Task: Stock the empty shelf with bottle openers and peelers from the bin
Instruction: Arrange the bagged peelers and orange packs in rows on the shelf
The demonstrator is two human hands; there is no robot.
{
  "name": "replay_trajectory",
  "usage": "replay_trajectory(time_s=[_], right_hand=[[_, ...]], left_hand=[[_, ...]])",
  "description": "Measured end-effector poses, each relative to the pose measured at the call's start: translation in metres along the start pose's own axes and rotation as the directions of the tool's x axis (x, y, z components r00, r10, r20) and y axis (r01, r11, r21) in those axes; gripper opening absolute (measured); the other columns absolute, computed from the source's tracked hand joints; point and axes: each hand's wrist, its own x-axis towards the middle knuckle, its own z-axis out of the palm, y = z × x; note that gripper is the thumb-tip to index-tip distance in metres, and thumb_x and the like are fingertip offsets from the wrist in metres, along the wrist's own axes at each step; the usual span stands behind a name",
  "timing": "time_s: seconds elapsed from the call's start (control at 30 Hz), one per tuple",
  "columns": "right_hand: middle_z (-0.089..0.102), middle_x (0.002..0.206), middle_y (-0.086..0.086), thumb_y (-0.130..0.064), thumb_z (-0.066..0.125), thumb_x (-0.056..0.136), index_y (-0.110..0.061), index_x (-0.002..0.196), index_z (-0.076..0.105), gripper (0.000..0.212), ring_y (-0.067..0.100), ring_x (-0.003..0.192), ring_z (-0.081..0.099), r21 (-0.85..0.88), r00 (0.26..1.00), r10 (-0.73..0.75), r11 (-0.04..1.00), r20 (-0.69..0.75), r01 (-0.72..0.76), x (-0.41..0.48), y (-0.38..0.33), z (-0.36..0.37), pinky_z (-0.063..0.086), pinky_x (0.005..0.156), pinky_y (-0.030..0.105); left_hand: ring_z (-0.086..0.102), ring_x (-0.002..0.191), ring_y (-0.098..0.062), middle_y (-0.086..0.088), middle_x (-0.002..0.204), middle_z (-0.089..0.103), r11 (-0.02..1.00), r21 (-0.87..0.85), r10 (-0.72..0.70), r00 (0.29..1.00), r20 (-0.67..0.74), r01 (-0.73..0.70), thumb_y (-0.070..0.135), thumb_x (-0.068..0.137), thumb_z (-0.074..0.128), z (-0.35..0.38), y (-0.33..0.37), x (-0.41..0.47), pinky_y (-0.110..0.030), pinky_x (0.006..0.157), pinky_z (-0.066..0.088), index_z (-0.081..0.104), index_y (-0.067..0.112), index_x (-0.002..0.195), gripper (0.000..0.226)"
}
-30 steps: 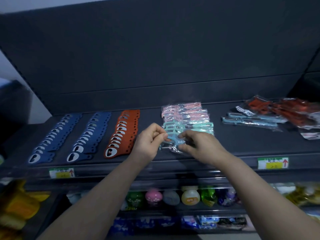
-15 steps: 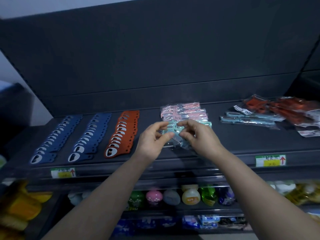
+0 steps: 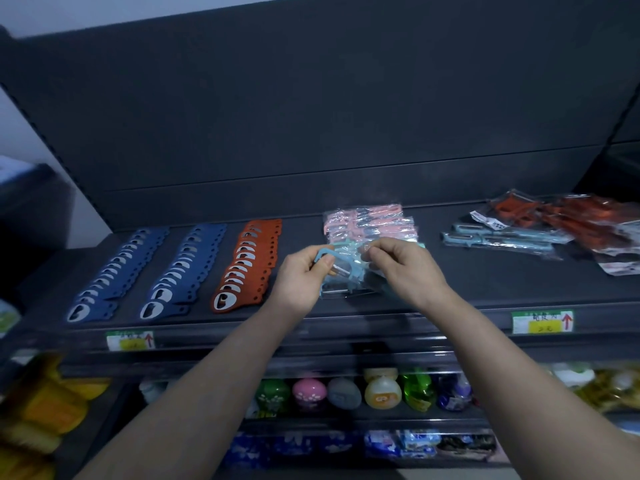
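Note:
On the dark shelf point(image 3: 485, 285) lie two rows of blue bottle openers point(image 3: 121, 268) point(image 3: 187, 265) and one orange row point(image 3: 247, 265). A stack of bagged peelers sits mid-shelf, pink ones point(image 3: 370, 221) at the back. My left hand point(image 3: 301, 275) and my right hand point(image 3: 405, 268) both pinch a light blue bagged peeler point(image 3: 341, 271), held just above the front of that stack. More bagged peelers, blue point(image 3: 502, 237) and red point(image 3: 581, 216), lie loosely at the right end of the shelf.
Price tags point(image 3: 542, 320) point(image 3: 130, 339) hang on the shelf's front rail. Below, a lower shelf holds round colourful bottles point(image 3: 346, 391) and blue packets point(image 3: 398, 441). Yellow packs point(image 3: 41, 410) sit at lower left. A dark back panel point(image 3: 311, 116) rises behind the shelf.
Both hands have lifted slightly and moved back over the stack with the light blue peeler. The left hand has shifted its hold onto the peeler's head.

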Motion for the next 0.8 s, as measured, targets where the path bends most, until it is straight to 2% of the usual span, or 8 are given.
replay_trajectory(time_s=[0.13,0.23,0.3,0.37,0.4,0.53,0.67,0.8], right_hand=[[0.07,0.083,-0.019,-0.033,0.052,0.095,-0.035,0.097,0.068,0.017,0.005,0.083,0.065,-0.042,0.999,-0.049,0.998,-0.001,0.049,-0.001,-0.004,-0.001,0.053,0.082,0.033],[0.07,0.082,-0.019,-0.03,0.05,0.096,-0.035,0.112,0.064,0.021,-0.002,0.073,0.061,-0.04,0.997,-0.077,0.996,0.011,0.078,-0.002,-0.004,-0.003,0.051,0.078,0.029],[0.069,0.089,-0.015,-0.038,0.055,0.093,-0.036,0.122,0.057,0.029,0.002,0.079,0.061,-0.001,0.993,-0.079,0.997,0.091,0.079,-0.005,-0.004,-0.003,0.05,0.082,0.031],[0.067,0.098,-0.014,-0.048,0.066,0.082,-0.039,0.13,0.049,0.052,0.006,0.091,0.062,-0.107,0.985,-0.055,0.992,0.163,0.073,-0.007,-0.003,-0.002,0.049,0.085,0.031],[0.066,0.098,-0.014,-0.046,0.07,0.079,-0.039,0.131,0.048,0.057,0.008,0.094,0.062,-0.191,0.983,-0.044,0.978,0.181,0.079,-0.007,-0.001,-0.002,0.049,0.085,0.03],[0.059,0.087,-0.018,-0.034,0.07,0.083,-0.036,0.132,0.048,0.054,0.008,0.091,0.058,-0.349,0.979,-0.083,0.926,0.184,0.145,-0.007,-0.003,-0.003,0.045,0.077,0.028],[0.057,0.088,-0.015,-0.035,0.068,0.083,-0.034,0.138,0.041,0.061,0.013,0.093,0.058,-0.366,0.964,-0.081,0.915,0.254,0.173,-0.008,-0.006,0.001,0.048,0.08,0.03],[0.054,0.078,-0.016,-0.035,0.067,0.085,-0.032,0.137,0.044,0.057,0.011,0.085,0.055,-0.337,0.969,-0.059,0.931,0.239,0.14,-0.005,-0.002,-0.002,0.046,0.076,0.029]], left_hand=[[0.06,0.078,-0.004,0.012,0.084,0.067,1.0,-0.011,-0.02,0.998,0.052,0.02,0.029,0.096,0.054,0.004,0.001,0.0,-0.029,0.08,0.047,0.064,0.034,0.106,0.015],[0.067,0.085,-0.014,0.007,0.09,0.071,1.0,-0.03,-0.006,0.998,0.061,0.007,0.049,0.076,0.066,0.006,0.001,-0.002,-0.036,0.083,0.054,0.066,0.036,0.101,0.028],[0.06,0.071,-0.019,0.003,0.079,0.068,0.999,-0.02,0.03,0.999,-0.033,-0.031,0.045,0.075,0.065,0.007,0.002,-0.003,-0.042,0.075,0.052,0.066,0.033,0.089,0.018],[0.052,0.068,-0.019,-0.011,0.078,0.065,0.998,-0.03,0.045,0.995,-0.088,-0.048,0.038,0.08,0.062,0.009,0.003,-0.003,-0.045,0.07,0.05,0.064,0.029,0.085,0.01],[0.05,0.069,-0.018,-0.015,0.08,0.064,0.999,-0.022,0.041,0.996,-0.081,-0.043,0.035,0.083,0.062,0.01,0.003,-0.003,-0.046,0.071,0.05,0.064,0.028,0.084,0.007],[0.056,0.071,-0.009,0.004,0.076,0.065,1.0,-0.005,0.026,0.999,-0.022,-0.026,0.024,0.088,0.066,0.011,0.006,-0.003,-0.037,0.077,0.05,0.067,0.021,0.08,0.009],[0.059,0.074,-0.014,-0.003,0.078,0.066,0.998,-0.055,0.024,0.992,-0.121,-0.031,0.017,0.088,0.067,0.01,0.005,0.003,-0.039,0.076,0.051,0.068,0.017,0.078,0.009],[0.06,0.072,-0.02,-0.002,0.074,0.066,0.996,-0.087,-0.031,0.979,-0.199,0.014,0.02,0.092,0.062,0.006,-0.001,0.008,-0.048,0.076,0.053,0.063,0.018,0.078,0.014]])
